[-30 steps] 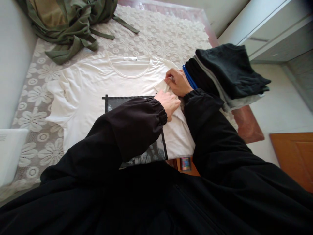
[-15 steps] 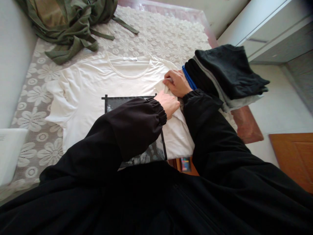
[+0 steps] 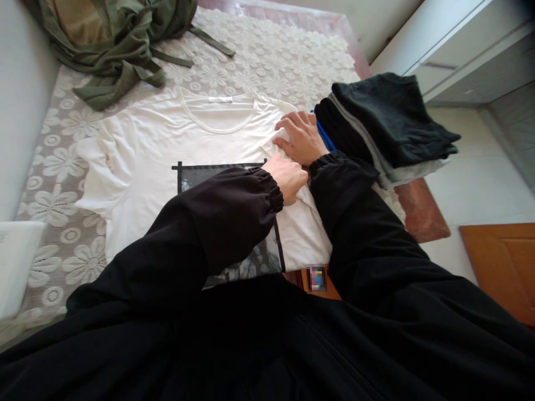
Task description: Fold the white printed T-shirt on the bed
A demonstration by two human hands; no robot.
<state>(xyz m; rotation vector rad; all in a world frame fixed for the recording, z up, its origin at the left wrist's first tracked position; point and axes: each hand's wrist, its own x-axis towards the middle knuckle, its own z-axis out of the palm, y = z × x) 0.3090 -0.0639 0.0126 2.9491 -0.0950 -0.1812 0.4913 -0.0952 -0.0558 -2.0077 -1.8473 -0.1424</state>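
Note:
A white T-shirt (image 3: 167, 145) with a black-framed print lies flat, front up, on a lace-covered table (image 3: 267, 61). My left hand (image 3: 288, 177) presses down on the shirt's right side, where the sleeve is folded inward. My right hand (image 3: 300, 136) lies just above it, fingers curled around the folded sleeve's edge. Both arms wear black sleeves that hide the shirt's lower part.
A stack of folded dark and grey clothes (image 3: 388, 125) sits at the table's right edge, touching my right wrist. A crumpled olive-green garment (image 3: 112, 39) lies at the far left corner. A white box (image 3: 16, 262) stands at the left; a wall runs behind it.
My right hand has shifted slightly left and flattened more over the folded sleeve. My left hand stays pressed in place.

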